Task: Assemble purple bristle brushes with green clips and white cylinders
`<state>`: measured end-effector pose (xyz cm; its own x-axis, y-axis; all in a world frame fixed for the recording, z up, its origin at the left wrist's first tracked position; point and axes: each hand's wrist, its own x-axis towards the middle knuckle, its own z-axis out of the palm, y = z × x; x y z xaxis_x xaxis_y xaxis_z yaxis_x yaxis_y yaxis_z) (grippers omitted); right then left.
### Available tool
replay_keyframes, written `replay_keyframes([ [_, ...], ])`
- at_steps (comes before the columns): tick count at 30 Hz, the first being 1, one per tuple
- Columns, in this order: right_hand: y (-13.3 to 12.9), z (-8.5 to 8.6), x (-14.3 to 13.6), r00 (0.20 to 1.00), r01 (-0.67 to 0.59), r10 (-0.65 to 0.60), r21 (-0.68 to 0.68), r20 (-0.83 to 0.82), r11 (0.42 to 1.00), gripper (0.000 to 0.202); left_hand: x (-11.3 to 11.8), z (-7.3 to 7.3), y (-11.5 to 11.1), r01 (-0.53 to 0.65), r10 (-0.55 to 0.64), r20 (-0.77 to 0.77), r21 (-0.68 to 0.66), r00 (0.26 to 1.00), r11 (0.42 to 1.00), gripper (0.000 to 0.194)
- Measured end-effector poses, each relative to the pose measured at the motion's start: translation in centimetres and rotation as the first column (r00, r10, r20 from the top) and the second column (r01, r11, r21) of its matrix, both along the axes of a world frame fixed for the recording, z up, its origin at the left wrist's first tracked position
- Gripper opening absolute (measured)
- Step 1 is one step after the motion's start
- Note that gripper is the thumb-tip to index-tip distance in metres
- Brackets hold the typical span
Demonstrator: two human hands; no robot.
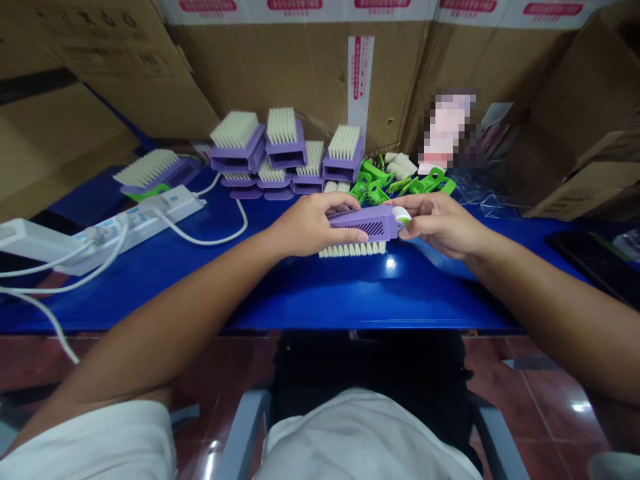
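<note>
A purple brush body (373, 223) with cream bristles facing down is held just above the blue table (320, 293). My left hand (317, 227) wraps round its left part, thumb along the slotted side. At its right end, my right hand (435, 220) pinches a small green piece with a white roller (402, 215), which meets the end of the purple body. How far the piece sits inside cannot be seen. Behind my hands lie several loose green parts (376, 175) and white rollers (401, 165).
Purple brushes (285, 143) stand stacked bristles-up at the back. One brush with a green part (155, 170) lies at left, near a white power strip (135, 227) with cables. Cardboard boxes (300, 73) line the back; a dark phone-like object (595, 260) lies at right.
</note>
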<state>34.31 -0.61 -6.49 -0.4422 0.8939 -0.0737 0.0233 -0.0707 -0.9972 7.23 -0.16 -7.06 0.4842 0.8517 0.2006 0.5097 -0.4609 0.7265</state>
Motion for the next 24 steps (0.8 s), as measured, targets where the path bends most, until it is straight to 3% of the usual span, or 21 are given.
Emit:
replay_keyframes([
  [11, 0.38, -0.27, 0.41, 0.999, -0.043, 0.043, 0.051, 0.011, 0.998, 0.04, 0.03, 0.09, 0.1, -0.018, 0.018, -0.004, -0.033, 1.0, 0.999, 0.07],
  [17, 0.71, -0.85, 0.84, 0.998, -0.058, 0.059, 0.138, -0.003, 0.989, 0.058, -0.3, -0.21, 0.35, -0.035, 0.036, 0.013, -0.068, 0.999, 0.997, 0.071],
  [24, 0.65, -0.97, 0.93, 0.997, -0.071, 0.065, 0.2, 0.039, 0.977, 0.051, -0.31, -0.02, 0.17, -0.047, 0.047, -0.013, -0.042, 0.999, 0.998, 0.07],
])
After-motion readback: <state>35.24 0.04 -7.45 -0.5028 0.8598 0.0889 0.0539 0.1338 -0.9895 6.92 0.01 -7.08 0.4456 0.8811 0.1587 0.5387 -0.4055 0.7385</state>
